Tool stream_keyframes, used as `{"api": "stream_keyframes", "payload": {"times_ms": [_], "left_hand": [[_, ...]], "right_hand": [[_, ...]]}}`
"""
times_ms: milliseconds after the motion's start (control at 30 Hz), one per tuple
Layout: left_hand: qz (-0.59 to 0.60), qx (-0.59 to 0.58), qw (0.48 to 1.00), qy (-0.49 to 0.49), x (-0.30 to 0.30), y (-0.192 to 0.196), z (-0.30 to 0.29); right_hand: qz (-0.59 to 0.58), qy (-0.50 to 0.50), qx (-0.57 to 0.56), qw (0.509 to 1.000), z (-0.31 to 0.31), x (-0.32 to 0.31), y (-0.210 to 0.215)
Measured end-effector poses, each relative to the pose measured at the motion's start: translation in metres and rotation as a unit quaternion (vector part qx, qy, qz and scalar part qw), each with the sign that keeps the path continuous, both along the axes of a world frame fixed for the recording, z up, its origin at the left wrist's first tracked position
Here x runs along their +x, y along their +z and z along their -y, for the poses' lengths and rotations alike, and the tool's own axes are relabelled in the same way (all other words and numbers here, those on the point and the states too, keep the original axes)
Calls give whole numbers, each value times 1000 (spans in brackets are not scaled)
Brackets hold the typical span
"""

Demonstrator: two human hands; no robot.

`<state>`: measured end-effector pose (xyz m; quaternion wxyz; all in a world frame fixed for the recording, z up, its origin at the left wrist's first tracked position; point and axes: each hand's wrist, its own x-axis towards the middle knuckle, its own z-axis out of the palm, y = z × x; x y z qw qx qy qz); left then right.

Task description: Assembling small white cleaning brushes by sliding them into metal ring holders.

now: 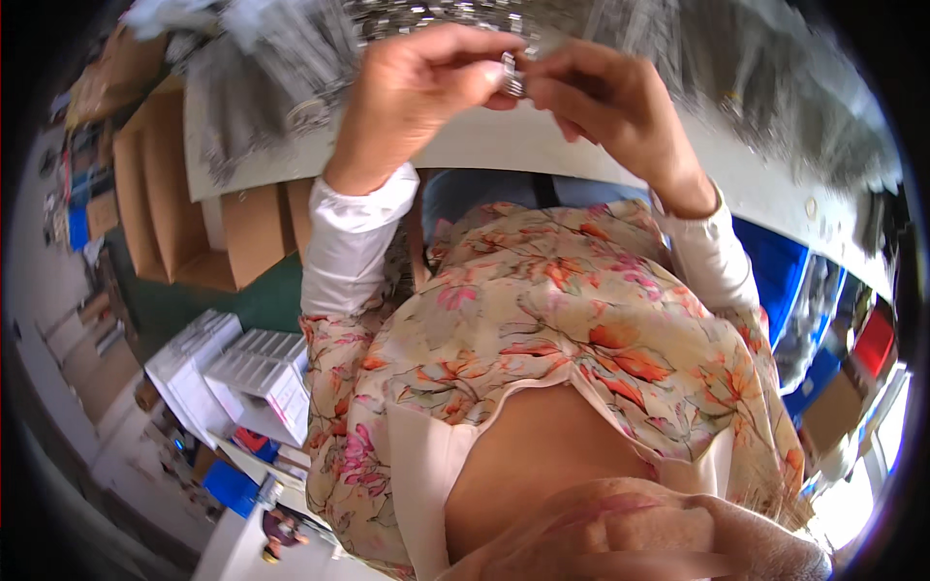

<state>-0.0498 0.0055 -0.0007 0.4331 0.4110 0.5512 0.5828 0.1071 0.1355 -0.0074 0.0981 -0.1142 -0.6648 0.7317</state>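
Note:
Between my two hands, above the white table's edge, is a small shiny metal part (pixel 511 79) with a ridged, coil-like look; its exact kind is too small to tell. My left hand (pixel 417 97) pinches it between thumb and fingers. From the other side my right hand (pixel 610 107) closes in a pinch on the same part, its fingertips partly hiding it. Just beyond the hands lies a heap of loose shiny metal pieces (pixel 436 14), blurred.
Clear plastic bags (pixel 257 92) lie on the white table (pixel 465 143) at left, with more bags (pixel 765 87) at right. Open cardboard boxes (pixel 203 237) stand below the left edge. White plastic drawers (pixel 257 373) are on the left, and a blue bin (pixel 775 271) sits under the table at right.

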Motion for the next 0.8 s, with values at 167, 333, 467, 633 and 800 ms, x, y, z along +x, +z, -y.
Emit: {"api": "stream_keyframes", "payload": {"times_ms": [167, 333, 467, 633, 800], "left_hand": [[-157, -113, 977, 92, -62, -14, 44], [-349, -242, 829, 364, -180, -26, 130], [-501, -291, 752, 314, -208, -52, 121], [-606, -447, 584, 303, -184, -50, 79], [-582, -436, 626, 282, -205, -59, 99]], "right_hand": [[-22, -132, 532, 836, 16, 15, -66], [-49, -133, 604, 784, 18, 28, -79], [-89, -117, 607, 781, 16, 22, -80], [-84, -112, 595, 791, 16, 20, -80], [-77, -109, 590, 797, 14, 19, -81]]}}
